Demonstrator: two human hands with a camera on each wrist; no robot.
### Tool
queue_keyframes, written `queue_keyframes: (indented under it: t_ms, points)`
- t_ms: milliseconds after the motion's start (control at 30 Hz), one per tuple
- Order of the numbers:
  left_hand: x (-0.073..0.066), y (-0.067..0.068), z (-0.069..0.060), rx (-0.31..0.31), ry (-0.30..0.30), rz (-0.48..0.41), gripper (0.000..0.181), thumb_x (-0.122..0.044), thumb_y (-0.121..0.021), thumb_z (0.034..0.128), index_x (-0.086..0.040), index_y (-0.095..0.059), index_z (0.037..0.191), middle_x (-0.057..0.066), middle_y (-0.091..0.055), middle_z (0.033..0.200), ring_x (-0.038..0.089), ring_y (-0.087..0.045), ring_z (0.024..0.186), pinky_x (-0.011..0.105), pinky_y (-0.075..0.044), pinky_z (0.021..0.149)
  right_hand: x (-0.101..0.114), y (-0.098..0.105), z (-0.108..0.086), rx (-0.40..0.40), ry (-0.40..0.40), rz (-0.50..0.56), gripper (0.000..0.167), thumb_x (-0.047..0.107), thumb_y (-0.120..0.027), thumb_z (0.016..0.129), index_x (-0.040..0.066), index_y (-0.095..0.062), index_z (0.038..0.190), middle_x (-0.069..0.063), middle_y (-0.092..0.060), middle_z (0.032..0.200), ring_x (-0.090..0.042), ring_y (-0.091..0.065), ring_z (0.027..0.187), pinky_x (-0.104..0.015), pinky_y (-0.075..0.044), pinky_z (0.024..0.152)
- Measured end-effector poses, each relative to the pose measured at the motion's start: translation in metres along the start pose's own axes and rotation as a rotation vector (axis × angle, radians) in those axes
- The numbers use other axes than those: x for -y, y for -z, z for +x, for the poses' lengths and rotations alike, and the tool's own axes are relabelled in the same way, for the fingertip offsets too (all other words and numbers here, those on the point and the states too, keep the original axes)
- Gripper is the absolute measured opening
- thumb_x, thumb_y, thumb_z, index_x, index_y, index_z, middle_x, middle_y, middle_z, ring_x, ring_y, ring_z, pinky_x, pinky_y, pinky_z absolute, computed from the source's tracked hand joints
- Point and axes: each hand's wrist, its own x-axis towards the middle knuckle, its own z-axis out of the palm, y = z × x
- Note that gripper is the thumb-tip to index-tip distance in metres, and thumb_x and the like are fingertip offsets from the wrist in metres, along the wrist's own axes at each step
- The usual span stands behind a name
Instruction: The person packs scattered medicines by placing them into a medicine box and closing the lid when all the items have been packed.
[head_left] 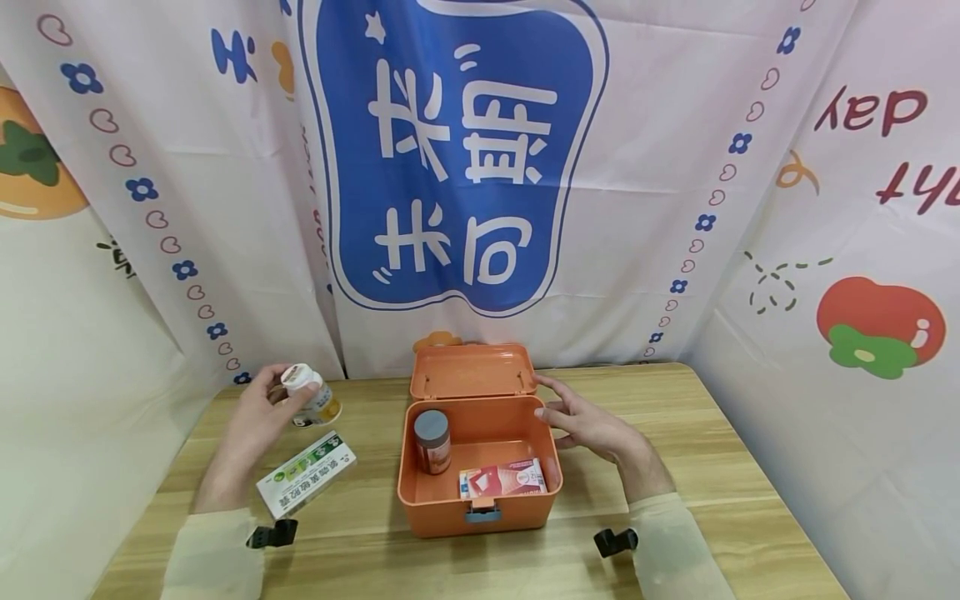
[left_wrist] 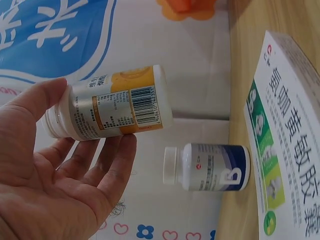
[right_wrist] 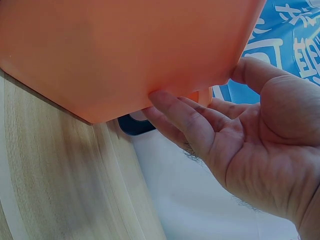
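At the left of the head view, the left hand (head_left: 258, 408) holds a white bottle with orange label (left_wrist: 112, 102). The thumb and the bent fingers are clamped around it near its cap. In the left wrist view this bottle is in the upper left, raised above the table (head_left: 360, 562) and a little tilted. A second bottle with dark blue label (left_wrist: 212, 167) stands upright on the table, right of centre in that same view; in the head view it is mostly hidden. A white and green carton (head_left: 307, 475) lies flat in the lower left of the head view, near the left hand.

In the lower middle stands an orange box (head_left: 427, 521), with its lid (head_left: 474, 372) open toward the back. Inside, at the left, a jar with grey lid (head_left: 432, 442) stands upright; at the right, near the front wall, lies a red and white packet (head_left: 504, 481). A blue-grey latch (head_left: 482, 516) is on the front.

Right of the box, the right hand (head_left: 592, 421) has its fingers apart and slightly bent, with tips touching the box at its right side. How strongly they press, I cannot tell.
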Motion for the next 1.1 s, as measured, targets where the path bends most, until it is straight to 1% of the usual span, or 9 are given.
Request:
queue_keyframes:
  t_ms: [67,233,400,633,833,1000,1100]
  points:
    - [-0.002,-0.003,0.000,0.003,-0.006,0.014,0.079,-0.043,-0.065,0.1222,0.006,-0.033,0.175,0.042,-0.045,0.176,0.064,-0.047,0.165,0.072,-0.054,0.128,-0.001,0.000,0.000,0.000,-0.002,0.000,0.080,0.028,-0.058,0.126,0.019,-0.011,0.190,-0.036,-0.055,0.175,-0.054,-0.063,0.157,-0.063,-0.064,0.120]
    - [-0.007,-0.012,0.000,0.011,-0.018,0.019,0.079,-0.045,-0.066,0.1215,0.004,-0.035,0.176,0.039,-0.048,0.175,0.062,-0.050,0.163,0.066,-0.060,0.123,0.000,0.000,-0.001,-0.002,0.001,-0.004,0.080,0.028,-0.058,0.126,0.019,-0.011,0.190,-0.036,-0.054,0.175,-0.054,-0.063,0.157,-0.063,-0.065,0.120]
    - [-0.013,-0.021,0.001,0.011,-0.037,0.011,0.076,-0.043,-0.067,0.1213,0.004,-0.038,0.174,0.039,-0.051,0.173,0.062,-0.052,0.161,0.070,-0.058,0.124,0.001,0.000,-0.002,-0.006,0.000,-0.007,0.081,0.029,-0.059,0.125,0.019,-0.011,0.190,-0.036,-0.053,0.176,-0.053,-0.063,0.157,-0.063,-0.065,0.119]
    - [-0.020,-0.032,0.003,0.031,-0.051,-0.035,0.073,-0.040,-0.071,0.1197,0.002,-0.042,0.172,0.037,-0.053,0.173,0.061,-0.050,0.163,0.078,-0.046,0.132,0.000,0.000,-0.001,-0.009,-0.006,-0.013,0.080,0.030,-0.059,0.125,0.020,-0.012,0.190,-0.034,-0.054,0.176,-0.052,-0.064,0.157,-0.061,-0.067,0.117]
    - [-0.027,-0.040,0.005,0.038,-0.081,-0.020,0.073,-0.041,-0.072,0.1191,0.001,-0.044,0.172,0.037,-0.054,0.172,0.062,-0.053,0.161,0.076,-0.052,0.128,0.000,0.000,0.000,-0.007,-0.010,-0.015,0.081,0.031,-0.059,0.125,0.021,-0.012,0.190,-0.034,-0.054,0.176,-0.053,-0.064,0.157,-0.061,-0.067,0.118]
    - [-0.036,-0.045,0.005,0.053,-0.075,-0.014,0.075,-0.046,-0.073,0.1182,-0.002,-0.045,0.172,0.035,-0.055,0.173,0.062,-0.052,0.162,0.074,-0.056,0.125,0.000,0.000,0.000,-0.003,-0.010,-0.013,0.080,0.031,-0.059,0.125,0.021,-0.012,0.190,-0.034,-0.054,0.177,-0.053,-0.064,0.157,-0.060,-0.067,0.118]
    - [-0.042,-0.048,0.004,0.059,-0.070,0.007,0.078,-0.051,-0.072,0.1174,-0.004,-0.045,0.173,0.034,-0.055,0.173,0.061,-0.053,0.162,0.073,-0.058,0.124,-0.001,0.000,0.001,-0.003,-0.011,-0.013,0.080,0.031,-0.059,0.125,0.021,-0.012,0.190,-0.034,-0.054,0.177,-0.053,-0.064,0.157,-0.060,-0.067,0.118]
